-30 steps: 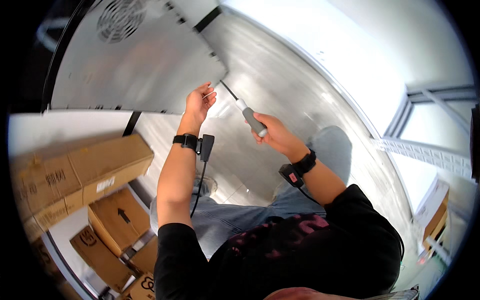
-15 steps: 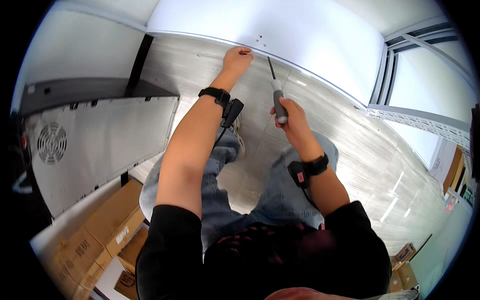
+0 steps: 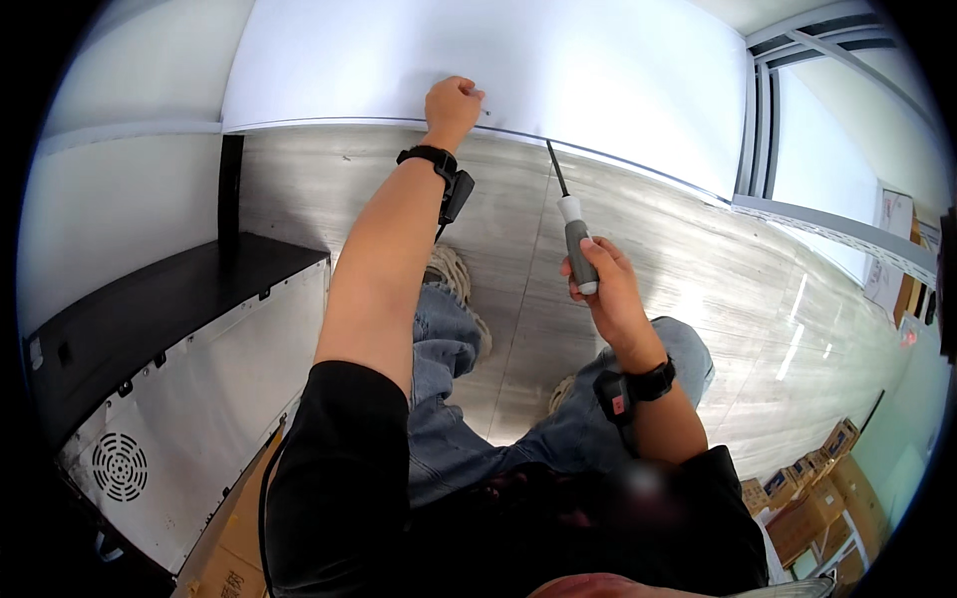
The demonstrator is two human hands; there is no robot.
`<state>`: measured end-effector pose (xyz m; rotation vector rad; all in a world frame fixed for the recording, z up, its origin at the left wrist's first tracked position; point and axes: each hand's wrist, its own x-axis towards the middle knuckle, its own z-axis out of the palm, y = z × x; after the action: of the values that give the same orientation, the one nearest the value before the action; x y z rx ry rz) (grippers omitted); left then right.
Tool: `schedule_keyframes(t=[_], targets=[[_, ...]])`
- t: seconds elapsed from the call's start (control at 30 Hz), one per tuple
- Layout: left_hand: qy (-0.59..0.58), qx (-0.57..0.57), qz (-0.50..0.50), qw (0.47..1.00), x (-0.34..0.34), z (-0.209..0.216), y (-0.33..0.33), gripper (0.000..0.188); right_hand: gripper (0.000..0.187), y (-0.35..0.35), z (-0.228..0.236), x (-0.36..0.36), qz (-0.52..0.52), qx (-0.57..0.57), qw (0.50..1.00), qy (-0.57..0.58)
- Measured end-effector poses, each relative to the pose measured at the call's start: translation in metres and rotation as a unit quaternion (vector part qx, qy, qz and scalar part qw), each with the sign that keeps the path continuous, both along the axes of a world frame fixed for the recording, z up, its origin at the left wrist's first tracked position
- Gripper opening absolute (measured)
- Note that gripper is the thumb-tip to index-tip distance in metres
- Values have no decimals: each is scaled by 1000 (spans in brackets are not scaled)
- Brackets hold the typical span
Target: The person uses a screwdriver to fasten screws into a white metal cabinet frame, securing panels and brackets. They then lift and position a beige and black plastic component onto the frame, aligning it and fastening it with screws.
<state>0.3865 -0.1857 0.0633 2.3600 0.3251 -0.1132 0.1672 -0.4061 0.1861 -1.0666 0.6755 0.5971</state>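
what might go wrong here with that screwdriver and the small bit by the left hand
The small bit by the left hand appears near the white surface's edge, so a nudge might drop it to the floor.

The right hand holds the screwdriver with its tip pointing toward that edge; a slip might scratch it.

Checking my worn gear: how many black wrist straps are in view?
2: the left strap worn just below the left hand; the right strap just below the right hand.
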Motion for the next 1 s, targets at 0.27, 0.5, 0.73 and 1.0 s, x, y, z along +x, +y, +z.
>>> schedule_keyframes(t=[0.27, 0.5, 0.73, 1.0], targets=[[24, -97, 83, 992, -9, 11, 4, 18, 27, -1, 5, -5, 13, -6, 999, -42], [104, -521, 161, 832, -88, 116, 17, 18, 38, 0, 27, -7, 111, 17, 990, -89], [-3, -596, 221, 772, -223, 212, 60, 17, 37, 31, 71, -41, 232, 47, 957, -165], [-73, -545, 330, 767, -337, 240, 99, 19, 37, 65, 89, -83, 345, 94, 916, -182]])
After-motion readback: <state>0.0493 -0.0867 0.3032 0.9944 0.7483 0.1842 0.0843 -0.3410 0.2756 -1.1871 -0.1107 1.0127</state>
